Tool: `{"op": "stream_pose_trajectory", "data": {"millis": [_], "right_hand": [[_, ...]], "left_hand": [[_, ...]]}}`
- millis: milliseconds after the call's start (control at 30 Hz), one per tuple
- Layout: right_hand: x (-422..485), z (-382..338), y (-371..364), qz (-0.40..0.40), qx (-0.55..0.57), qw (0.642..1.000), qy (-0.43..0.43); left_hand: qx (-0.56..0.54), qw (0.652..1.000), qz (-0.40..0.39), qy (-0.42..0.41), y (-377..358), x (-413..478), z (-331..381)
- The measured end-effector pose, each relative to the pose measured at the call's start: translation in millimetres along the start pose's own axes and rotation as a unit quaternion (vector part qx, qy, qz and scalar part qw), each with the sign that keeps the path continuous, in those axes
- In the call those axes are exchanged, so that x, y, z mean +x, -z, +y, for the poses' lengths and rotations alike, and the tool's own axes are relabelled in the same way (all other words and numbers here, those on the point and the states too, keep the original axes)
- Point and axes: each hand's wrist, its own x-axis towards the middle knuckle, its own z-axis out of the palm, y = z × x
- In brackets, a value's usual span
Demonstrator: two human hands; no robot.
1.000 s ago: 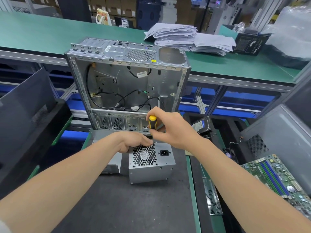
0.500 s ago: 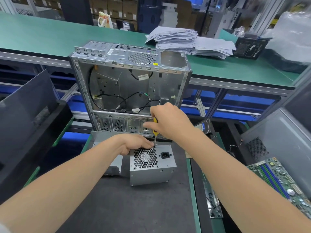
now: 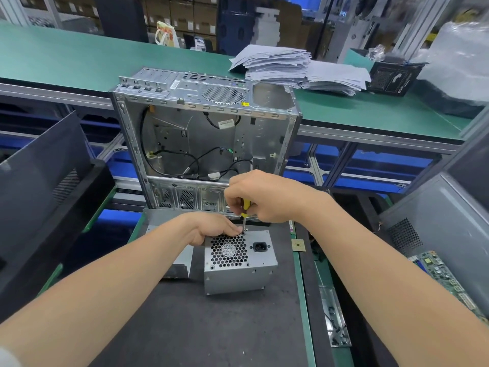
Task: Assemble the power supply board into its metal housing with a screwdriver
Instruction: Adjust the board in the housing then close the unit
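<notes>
Dark matting covers the near surface (image 3: 211,327), where the power supply housing (image 3: 238,276) stands at the centre: a silver metal box with a honeycomb fan grille and a black socket on its upper face. The right hand (image 3: 267,197) closes its grip round a yellow-handled screwdriver (image 3: 246,206), tip down at the grille's far edge. The left hand (image 3: 211,229) rests on the box's far left corner; what its grip holds cannot be told.

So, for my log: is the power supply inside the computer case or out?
Out. The power supply stands on the dark mat in front of the computer case.
</notes>
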Motion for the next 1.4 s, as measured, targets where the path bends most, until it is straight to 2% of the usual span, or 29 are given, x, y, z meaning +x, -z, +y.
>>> {"op": "stream_pose_trajectory", "data": {"millis": [167,367,467,567,667,767,1033,1100,1167,1233,1400], "right_hand": [[-2.1,2.2,2.8,-0.026,0.003,0.999,-0.035],[-0.5,2.6,-8.9,0.056,-0.013,0.985,-0.164],[1.4,-0.2,-14.2,0.091,-0.018,0.983,-0.160],[-2.3,1.0,-6.2,0.045,0.028,0.992,-0.113],[-4.2,0.9,2.1,-0.002,-0.008,0.998,-0.055],[-3.9,2.3,5.2,-0.012,-0.023,0.999,-0.039],[7.7,-2.8,-19.3,0.106,-0.005,0.970,-0.217],[5.3,0.1,-17.1,0.094,0.030,0.978,-0.184],[1.7,0.8,-10.2,0.063,0.078,0.988,-0.114],[-0.1,0.8,-8.5,0.054,0.081,0.992,-0.084],[4.2,-5.6,-22.6,0.111,-0.039,0.974,-0.191]], "left_hand": [[0.008,1.000,-0.002,-0.007,1.0,4.7,-2.1],[0.018,1.000,-0.011,0.002,3.5,7.6,-4.4],[0.026,1.000,-0.013,0.002,4.6,10.8,-5.6],[0.028,1.000,-0.012,0.004,5.0,11.6,-6.3],[0.030,0.999,-0.013,0.005,5.3,12.8,-6.7],[0.030,0.999,-0.012,0.007,4.4,12.8,-6.8],[0.031,0.999,-0.015,0.004,3.8,10.6,-5.0],[0.028,0.999,-0.016,0.003,4.4,10.1,-4.6],[0.028,0.999,-0.015,0.003,3.8,10.0,-4.7],[0.029,1.000,-0.010,0.000,3.4,11.3,-5.5],[0.031,0.999,-0.009,-0.002,3.6,11.5,-6.4]]}}
